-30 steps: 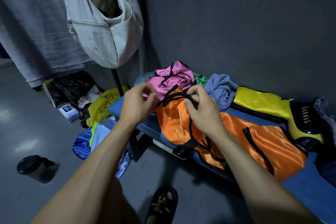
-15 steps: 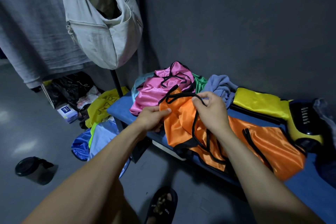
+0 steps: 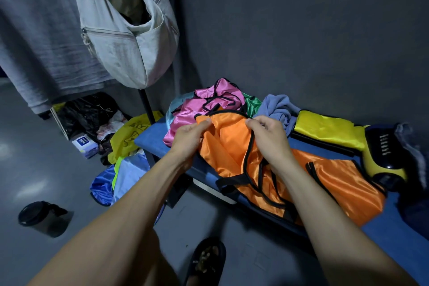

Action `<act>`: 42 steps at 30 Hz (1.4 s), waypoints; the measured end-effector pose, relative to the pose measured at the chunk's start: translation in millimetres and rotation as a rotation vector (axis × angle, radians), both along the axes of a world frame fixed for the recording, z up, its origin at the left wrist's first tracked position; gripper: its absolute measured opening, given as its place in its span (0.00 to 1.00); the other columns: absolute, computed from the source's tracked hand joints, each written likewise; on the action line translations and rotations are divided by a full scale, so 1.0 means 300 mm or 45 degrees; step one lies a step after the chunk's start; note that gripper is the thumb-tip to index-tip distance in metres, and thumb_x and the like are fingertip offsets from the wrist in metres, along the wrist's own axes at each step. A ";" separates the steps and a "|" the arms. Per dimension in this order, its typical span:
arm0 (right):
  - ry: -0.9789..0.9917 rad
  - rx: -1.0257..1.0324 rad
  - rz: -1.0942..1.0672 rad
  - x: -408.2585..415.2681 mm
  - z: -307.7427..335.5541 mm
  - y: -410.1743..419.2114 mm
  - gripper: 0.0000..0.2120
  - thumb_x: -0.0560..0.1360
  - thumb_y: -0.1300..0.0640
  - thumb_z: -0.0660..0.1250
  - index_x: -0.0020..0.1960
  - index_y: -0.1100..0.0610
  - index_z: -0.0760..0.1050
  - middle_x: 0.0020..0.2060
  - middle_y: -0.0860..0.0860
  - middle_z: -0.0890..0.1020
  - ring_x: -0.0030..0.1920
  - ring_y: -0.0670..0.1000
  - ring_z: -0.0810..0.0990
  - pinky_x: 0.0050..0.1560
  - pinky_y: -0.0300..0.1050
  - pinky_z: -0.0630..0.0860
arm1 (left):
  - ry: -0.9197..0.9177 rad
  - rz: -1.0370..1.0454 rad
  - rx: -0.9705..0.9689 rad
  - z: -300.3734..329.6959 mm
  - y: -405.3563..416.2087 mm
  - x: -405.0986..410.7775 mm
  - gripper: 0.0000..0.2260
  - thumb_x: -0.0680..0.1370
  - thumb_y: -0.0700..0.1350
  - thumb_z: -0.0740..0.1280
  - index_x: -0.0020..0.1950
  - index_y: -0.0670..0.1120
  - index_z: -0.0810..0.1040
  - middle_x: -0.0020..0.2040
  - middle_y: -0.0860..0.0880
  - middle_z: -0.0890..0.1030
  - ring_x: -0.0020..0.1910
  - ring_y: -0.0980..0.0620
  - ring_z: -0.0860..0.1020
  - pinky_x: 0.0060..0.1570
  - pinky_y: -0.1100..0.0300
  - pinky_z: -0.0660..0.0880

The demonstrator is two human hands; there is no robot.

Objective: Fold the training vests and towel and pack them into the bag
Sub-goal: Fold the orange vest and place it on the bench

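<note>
Left hand: the left hand (image 3: 188, 137) pinches the upper left corner of the shiny orange satin training vest with black binding (image 3: 234, 146), thumb and fingers closed on the cloth.
Right hand: the right hand (image 3: 270, 137) has its fingers curled round the same vest's black-edged top hem, just right of the left hand.
Vest in hand: it lies directly between and below the two hands, on the blue padded bench (image 3: 148, 137); its top edge is stretched from one hand to the other.
Long axis: the orange cloth runs from the hands away to the right and toward the person, trailing along the bench; whether this is one vest or two overlapping I cannot tell.
Nearer hand: the right hand is closer to the trailing bulk, so in my judgement it would lead the fold.
Beyond the hands: one crumpled pink satin vest (image 3: 204, 104), a sliver of one green vest (image 3: 253, 104), and one bunched blue-grey towel (image 3: 278, 107).
Right of the right hand: one folded yellow vest (image 3: 325, 130) resting by the yellow-and-black bag (image 3: 383, 158).
Count: four vest colours on the bench, one towel, one bag.
Progress: judged early; only the yellow looks folded.
</note>
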State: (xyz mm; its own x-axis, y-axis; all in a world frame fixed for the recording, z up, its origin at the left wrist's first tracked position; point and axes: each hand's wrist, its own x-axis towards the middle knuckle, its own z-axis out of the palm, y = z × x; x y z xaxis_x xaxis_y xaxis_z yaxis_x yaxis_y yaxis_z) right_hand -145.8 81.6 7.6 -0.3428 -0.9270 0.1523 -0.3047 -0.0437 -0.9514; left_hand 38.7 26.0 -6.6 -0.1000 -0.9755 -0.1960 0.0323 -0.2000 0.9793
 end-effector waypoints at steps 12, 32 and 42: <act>-0.045 -0.140 0.021 0.035 0.017 0.015 0.14 0.80 0.55 0.69 0.39 0.62 0.75 0.24 0.44 0.67 0.27 0.45 0.65 0.30 0.40 0.63 | -0.123 0.190 -0.580 0.062 0.047 0.084 0.09 0.76 0.32 0.71 0.45 0.46 0.82 0.36 0.47 0.75 0.34 0.51 0.77 0.30 0.58 0.77; 0.119 -0.397 0.293 0.143 0.005 0.054 0.03 0.79 0.61 0.71 0.47 0.54 0.81 0.37 0.47 0.85 0.37 0.44 0.85 0.38 0.41 0.81 | -0.088 -0.162 -0.550 0.104 0.128 0.031 0.08 0.83 0.36 0.65 0.63 0.39 0.74 0.28 0.51 0.76 0.31 0.48 0.82 0.32 0.53 0.82; 0.717 -0.518 0.265 0.107 -0.008 0.057 0.05 0.82 0.55 0.66 0.54 0.51 0.80 0.32 0.43 0.78 0.33 0.42 0.76 0.36 0.43 0.73 | -0.075 -0.173 -0.513 0.118 0.123 0.041 0.10 0.84 0.35 0.63 0.64 0.40 0.76 0.33 0.40 0.82 0.32 0.45 0.83 0.33 0.56 0.82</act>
